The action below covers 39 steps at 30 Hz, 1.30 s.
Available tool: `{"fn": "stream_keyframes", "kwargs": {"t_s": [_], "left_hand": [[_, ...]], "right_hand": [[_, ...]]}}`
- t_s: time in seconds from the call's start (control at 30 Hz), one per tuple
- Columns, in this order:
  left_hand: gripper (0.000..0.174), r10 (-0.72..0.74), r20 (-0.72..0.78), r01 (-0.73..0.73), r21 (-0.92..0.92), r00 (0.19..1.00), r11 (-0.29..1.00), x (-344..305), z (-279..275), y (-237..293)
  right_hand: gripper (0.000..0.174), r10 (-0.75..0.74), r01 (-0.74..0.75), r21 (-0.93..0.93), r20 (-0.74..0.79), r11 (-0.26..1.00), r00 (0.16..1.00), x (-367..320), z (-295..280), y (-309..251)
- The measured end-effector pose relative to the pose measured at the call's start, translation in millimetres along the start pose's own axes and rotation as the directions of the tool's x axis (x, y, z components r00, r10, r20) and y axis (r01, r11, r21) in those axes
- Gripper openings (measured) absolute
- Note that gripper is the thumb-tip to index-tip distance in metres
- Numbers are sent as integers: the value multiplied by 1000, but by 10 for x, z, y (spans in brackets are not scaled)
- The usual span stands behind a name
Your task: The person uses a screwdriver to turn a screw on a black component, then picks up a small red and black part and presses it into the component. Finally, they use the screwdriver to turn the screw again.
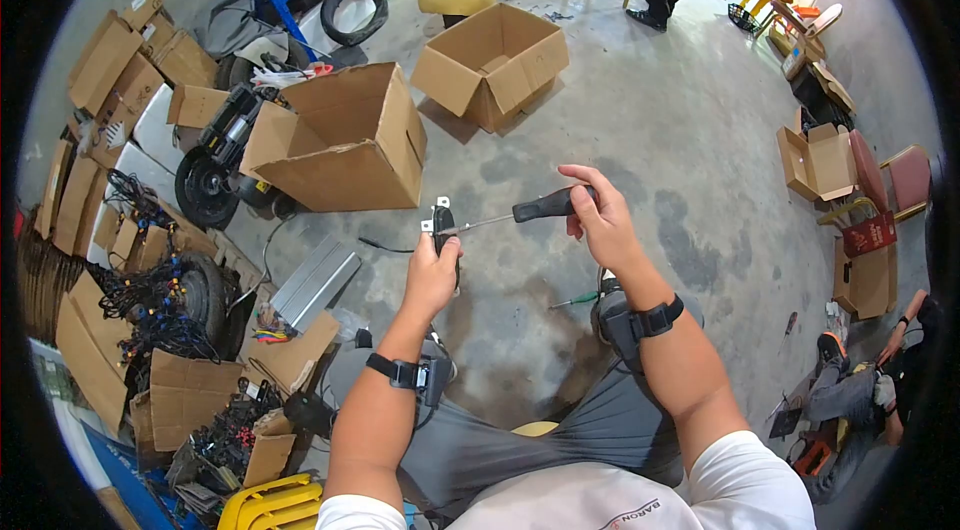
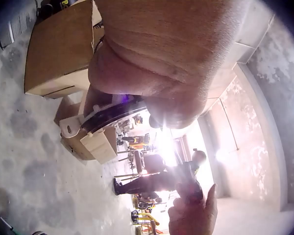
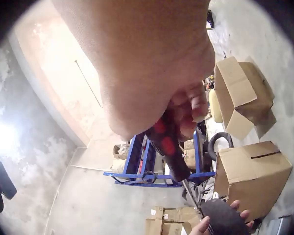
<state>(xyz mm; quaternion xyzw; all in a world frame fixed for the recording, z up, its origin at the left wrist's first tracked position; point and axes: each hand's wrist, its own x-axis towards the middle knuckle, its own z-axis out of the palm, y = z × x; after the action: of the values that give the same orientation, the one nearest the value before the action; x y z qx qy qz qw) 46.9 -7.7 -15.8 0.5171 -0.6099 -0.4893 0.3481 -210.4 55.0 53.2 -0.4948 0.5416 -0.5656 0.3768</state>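
My left hand (image 1: 430, 278) grips a dark, elongated part (image 1: 443, 218) with light mounting tabs that have holes in them. One holed tab (image 2: 69, 126) also shows in the left wrist view, past the edge of the hand. In my right hand (image 1: 606, 226) is a screwdriver (image 1: 543, 207), its black handle (image 3: 170, 147) marked with red patches. The fingers and thumb hold the rear end of the handle. From there the metal shank (image 1: 490, 222) runs leftward, its end right at the dark part. The tip itself is hidden. A cable (image 1: 385, 246) trails left near the part.
Two open cardboard boxes, a nearer one (image 1: 400, 155) and a farther one (image 1: 480, 95), stand ahead. A green screwdriver (image 1: 575, 300) lies by my right foot. Wiring (image 1: 150, 300), cardboard and a silver case (image 1: 315, 285) crowd the left. Another person (image 1: 850, 395) sits at lower right.
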Motion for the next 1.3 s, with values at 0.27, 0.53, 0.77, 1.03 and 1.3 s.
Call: {"fn": "stream_keyframes", "kwargs": {"t_s": [0.27, 0.53, 0.77, 1.03, 1.3], "left_hand": [[28, 4, -14, -5, -30, 1000, 1000, 3, -3, -46], [42, -84, -58, 57, -363, 995, 930, 78, -85, -10], [43, -176, -42, 132, -498, 984, 857, 104, -159, -41], [41, -215, -6, 187, -472, 977, 861, 58, -175, 69], [43, -188, 12, 174, -439, 982, 882, 83, -186, 64]], "right_hand": [[43, -82, 77, -226, -12, 971, 997, -20, -5, -61], [51, -78, 93, -106, 140, 990, 987, -17, -17, 12], [51, -94, 111, -156, 117, 981, 989, -67, 24, -47], [50, 165, -182, 83, 175, 980, 971, 85, 33, 171], [47, 71, -99, 218, 133, 971, 989, 6, 76, 37]]}}
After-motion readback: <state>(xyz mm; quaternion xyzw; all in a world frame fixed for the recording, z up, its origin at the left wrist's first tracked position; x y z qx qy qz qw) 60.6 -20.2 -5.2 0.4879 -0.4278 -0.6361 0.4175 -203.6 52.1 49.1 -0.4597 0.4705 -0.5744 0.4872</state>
